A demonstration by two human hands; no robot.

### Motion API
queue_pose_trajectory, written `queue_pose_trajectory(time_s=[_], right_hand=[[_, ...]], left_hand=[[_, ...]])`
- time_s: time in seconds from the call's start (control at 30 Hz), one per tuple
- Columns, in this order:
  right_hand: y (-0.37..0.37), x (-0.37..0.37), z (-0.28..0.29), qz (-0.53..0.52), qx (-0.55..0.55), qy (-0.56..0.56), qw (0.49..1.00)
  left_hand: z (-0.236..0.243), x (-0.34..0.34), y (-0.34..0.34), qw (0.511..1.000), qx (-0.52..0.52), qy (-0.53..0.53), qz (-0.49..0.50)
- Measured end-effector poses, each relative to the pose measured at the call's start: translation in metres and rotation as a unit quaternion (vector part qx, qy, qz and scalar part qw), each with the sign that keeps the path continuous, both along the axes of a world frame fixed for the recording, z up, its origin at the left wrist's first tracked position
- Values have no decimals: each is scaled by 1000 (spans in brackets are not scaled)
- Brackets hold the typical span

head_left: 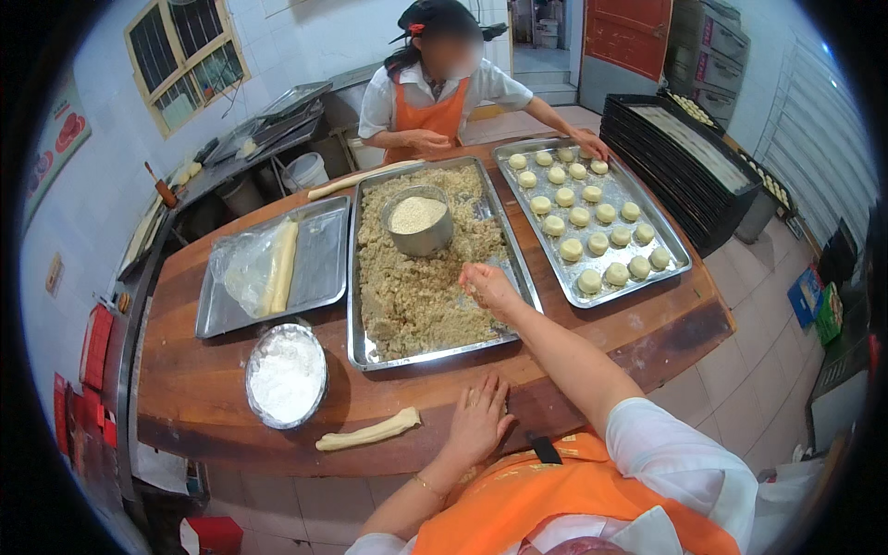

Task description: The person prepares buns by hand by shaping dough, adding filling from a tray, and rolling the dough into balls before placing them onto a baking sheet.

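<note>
My right hand point(488, 289) is over the right part of a steel tray of crumbly beige filling point(407, 310), its fingers pinched; what they hold, if anything, is unclear. In that tray stands a metal tub of pale grains point(416, 215). My left hand point(476, 421) lies on the wooden table point(185, 388) with fingers apart, to the right of a dough strip point(368, 431). A bowl of white powder point(285, 375) sits farther left. At right is a tray with rows of small round dough pieces point(592, 242).
A co-worker in an orange apron point(421, 116) stands across the table, one hand point(592, 146) at the dough tray. A tray with bagged dough point(282, 264) is at left, another long dough roll point(365, 178) behind. Stacked black trays point(671, 171) stand right; a metal counter point(231, 162) runs along the left wall.
</note>
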State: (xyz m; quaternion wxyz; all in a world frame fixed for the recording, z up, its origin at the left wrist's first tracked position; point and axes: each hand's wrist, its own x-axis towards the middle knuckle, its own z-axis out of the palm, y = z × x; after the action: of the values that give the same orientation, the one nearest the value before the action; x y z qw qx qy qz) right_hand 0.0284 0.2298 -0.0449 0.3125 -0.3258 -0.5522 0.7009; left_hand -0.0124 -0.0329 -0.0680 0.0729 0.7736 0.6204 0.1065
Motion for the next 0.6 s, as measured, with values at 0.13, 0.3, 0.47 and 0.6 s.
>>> queue_pose_trajectory(time_s=[0.13, 0.3, 0.47, 0.6], right_hand=[[-3, 1, -3, -63, 144, -62, 986], [7, 14, 8, -13, -3, -80, 997], [9, 27, 19, 51, -137, 141, 979], [10, 16, 25, -27, -301, 305, 903]], left_hand=[[-27, -10, 3, 998, 17, -61, 6], [29, -31, 11, 987, -55, -151, 10], [14, -52, 25, 740, -97, -653, 131], [40, -54, 49, 426, -111, -893, 95]])
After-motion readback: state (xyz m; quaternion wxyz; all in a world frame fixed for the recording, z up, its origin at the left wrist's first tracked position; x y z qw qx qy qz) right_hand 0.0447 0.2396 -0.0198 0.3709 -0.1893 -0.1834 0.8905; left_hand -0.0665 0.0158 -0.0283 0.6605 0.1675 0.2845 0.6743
